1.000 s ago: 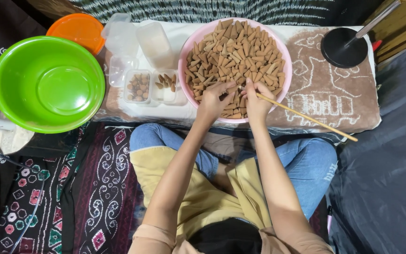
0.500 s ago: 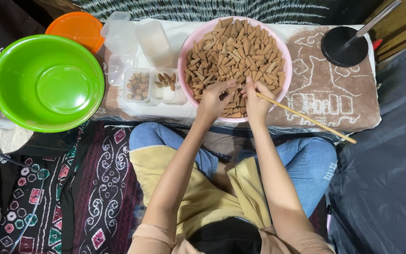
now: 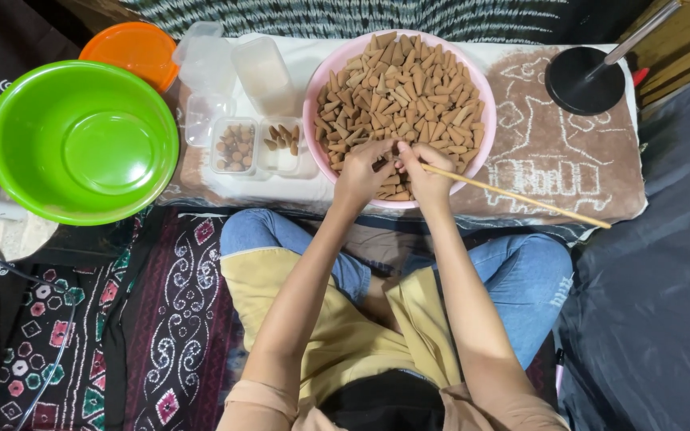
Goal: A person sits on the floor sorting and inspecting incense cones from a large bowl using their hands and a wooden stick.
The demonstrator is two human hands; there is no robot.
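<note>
Sitting cross-legged at the bottom of the frame in blue jeans and a yellow top, the person is reaching both arms up toward the centre of the picture. The left hand [image 3: 358,177] is curling its fingers narrowly over the near edge of the heap of brown cones [image 3: 399,88], seemingly pinching one, though which piece cannot be told. The right hand [image 3: 425,172], just beside it and nearly touching, is gripping one end of a thin wooden stick [image 3: 521,196], which is slanting away toward the right of the frame across the brown patterned cloth [image 3: 557,160]. The cones are filling a pink bowl [image 3: 318,96] that is sitting at upper centre on that cloth. Just left of the bowl, a small clear compartment tray [image 3: 253,148] is holding a few cones in two of its cells, with clear plastic boxes [image 3: 261,68] lying beyond it. Farther left, a large green basin [image 3: 81,144] is resting beside an orange lid [image 3: 131,49] in the upper left corner. At upper right, a round black stand base [image 3: 584,80] is standing on the cloth.
</note>
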